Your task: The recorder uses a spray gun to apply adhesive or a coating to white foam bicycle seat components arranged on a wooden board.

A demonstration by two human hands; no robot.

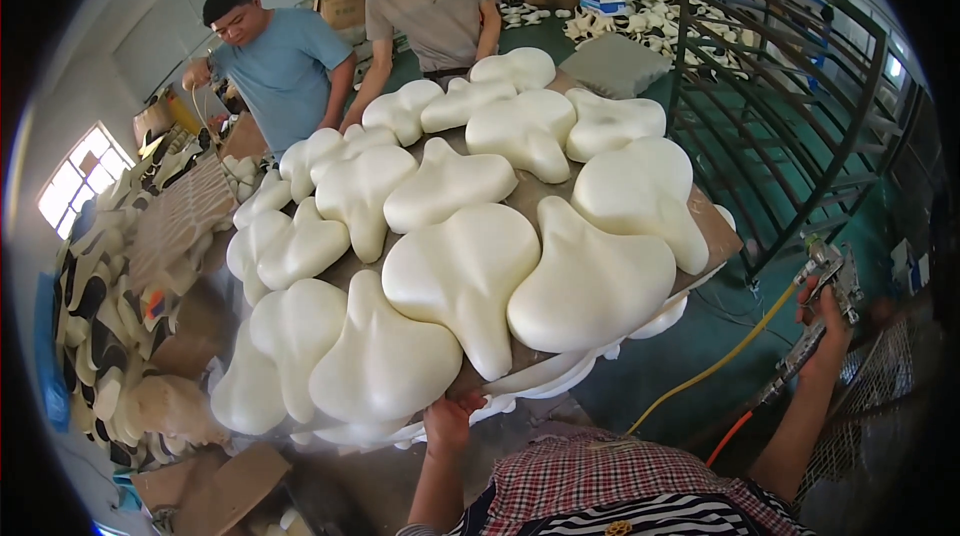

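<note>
Many cream cushions (pixel 462 261), each broad at one end and narrow at the other, lie close together on a brown board (pixel 714 228), their tops uncovered; a lower layer (pixel 662 322) shows beneath the board's near right edge. At lower centre, the left hand (pixel 448 428) meets the near edge of the stack, its fingers curled inward; the tips are partly hidden, and I cannot tell whether they grip the board or merely rest against it. Well to the right, the right hand (pixel 826 324) is wrapped around a metal gun (pixel 846 286), which stands apart from every cushion; a yellow hose (pixel 722 360) sweeps down from it toward the body, and an orange hose (pixel 729 439) rises from below. Beyond the stack are a person in blue (pixel 285 71), one hand raised with a thin hose, and a person in tan (pixel 435 11), arms lowered toward the far cushions. I judge the step in hand to be a steadying or positioning of the board, with the gun kept aside. From my remote post, the next move seems to call for a sure left hold, a level board and both hoses clear of the cushions
</note>
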